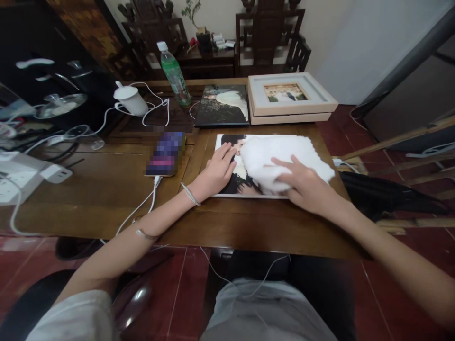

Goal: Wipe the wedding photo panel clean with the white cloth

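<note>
On the wooden table lies a photo panel [237, 183] with a white border, printed with people in dark and white clothes. My left hand [221, 169] rests on its left part, fingers stretched out and lying flat. A fluffy white cloth [284, 151] covers most of the panel's right side and hides the print there. My right hand [302, 182] holds this cloth against the panel from above, with some fingers extended over it. The cloth reaches past the panel's right end.
Behind the panel are a dark photo plaque [222, 111] and stacked pale wooden frames [291, 102]. A green-labelled bottle [176, 78], a white lidded cup [131, 100], a charging phone [165, 154] and a power strip [21, 177] stand or lie leftward. White cables cross the table [106, 189].
</note>
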A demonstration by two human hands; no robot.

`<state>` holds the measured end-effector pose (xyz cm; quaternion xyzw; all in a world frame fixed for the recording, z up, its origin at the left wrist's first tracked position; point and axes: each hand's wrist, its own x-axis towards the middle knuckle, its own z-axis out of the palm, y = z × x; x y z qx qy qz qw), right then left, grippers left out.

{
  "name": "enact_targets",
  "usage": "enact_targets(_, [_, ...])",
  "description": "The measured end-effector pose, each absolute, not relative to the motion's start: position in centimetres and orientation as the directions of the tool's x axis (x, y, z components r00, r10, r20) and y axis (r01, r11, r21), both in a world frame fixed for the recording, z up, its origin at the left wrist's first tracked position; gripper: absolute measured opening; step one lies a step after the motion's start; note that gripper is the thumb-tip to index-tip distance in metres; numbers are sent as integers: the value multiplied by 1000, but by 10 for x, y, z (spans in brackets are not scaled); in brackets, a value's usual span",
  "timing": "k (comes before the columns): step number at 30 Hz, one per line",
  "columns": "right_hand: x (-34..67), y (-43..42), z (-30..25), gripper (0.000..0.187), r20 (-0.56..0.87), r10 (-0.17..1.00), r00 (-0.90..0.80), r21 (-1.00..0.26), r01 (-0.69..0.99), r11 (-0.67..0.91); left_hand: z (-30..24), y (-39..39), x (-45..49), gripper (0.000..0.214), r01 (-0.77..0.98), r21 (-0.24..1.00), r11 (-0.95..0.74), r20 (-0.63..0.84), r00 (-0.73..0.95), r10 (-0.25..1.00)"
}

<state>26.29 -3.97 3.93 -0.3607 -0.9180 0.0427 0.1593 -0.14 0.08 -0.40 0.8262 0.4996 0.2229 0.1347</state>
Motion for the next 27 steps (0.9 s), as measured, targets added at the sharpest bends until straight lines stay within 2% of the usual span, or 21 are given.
enact_targets(5, [249,35,41,54,283,732,-620,-200,708,677,-6,2,-2,43,757,444,-480,248,411,877])
enact_targets(9, [241,55,39,55,297,742,-602,-206,718,665,-5,2,-3,44,760,439,-479,228,422,878])
enact_targets(15, [240,-13,34,45,266,749,-607,-183,731,657,-7,1,-1,43,745,440,-501,269,422,866])
enact_targets(18, [246,-68,36,46,241,678,-694,-202,648,734,-7,0,-1,43,745,436,-506,271,427,863])
enact_targets(21, [251,-106,42,38,212,619,-756,-202,586,785,-5,1,0,43,757,435,-487,241,423,873])
enact_targets(23, [253,-114,45,36,197,597,-778,-211,560,801,-4,1,-1,43,759,436,-484,231,425,875])
enact_targets(27, [252,-85,44,44,188,615,-766,-228,575,786,-5,2,-2,43,750,442,-492,242,429,870])
